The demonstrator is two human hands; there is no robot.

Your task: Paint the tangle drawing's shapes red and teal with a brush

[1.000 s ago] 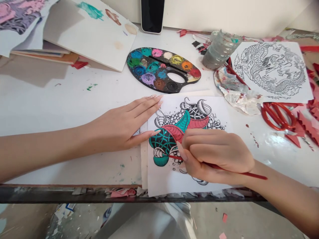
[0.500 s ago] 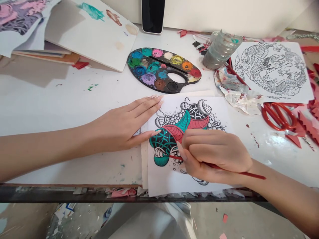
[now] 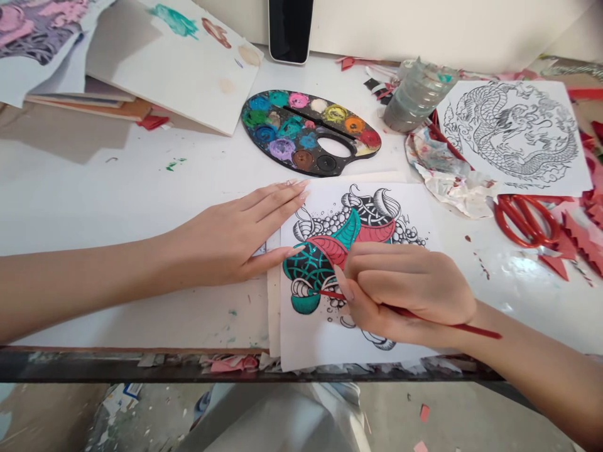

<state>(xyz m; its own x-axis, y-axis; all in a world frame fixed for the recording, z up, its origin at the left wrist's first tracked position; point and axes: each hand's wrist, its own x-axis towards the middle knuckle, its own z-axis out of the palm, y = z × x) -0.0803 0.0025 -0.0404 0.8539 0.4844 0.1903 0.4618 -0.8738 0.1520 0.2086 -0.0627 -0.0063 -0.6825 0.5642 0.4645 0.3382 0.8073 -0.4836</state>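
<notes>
My right hand [image 3: 407, 295] is closed around a thin red paintbrush [image 3: 475, 330], whose tip touches the lower left of a patterned drawing [image 3: 332, 250] near a teal-filled round shape. The drawing has teal and red painted leaves, black areas with teal lines, and uncoloured bubbles and curls. Flat on the table and the sheet's left edge lies my left hand [image 3: 235, 235], its fingers stretched out and its thumb on the drawing. Part of the picture is hidden under my right hand. A dark oval paint palette [image 3: 301, 162] with several colours sits just beyond the sheet.
Behind the palette a phone [image 3: 289, 31] leans upright. To the right stand a cup of murky water [image 3: 414, 97], a crumpled stained paper [image 3: 464, 188], a dragon drawing [image 3: 518, 135] and red-handled scissors [image 3: 526, 220]. Painted boards [image 3: 188, 81] are stacked at the upper left.
The brush tip has shifted very slightly up and left on the drawing, by the striped curl above the teal shape. My left hand stays in place.
</notes>
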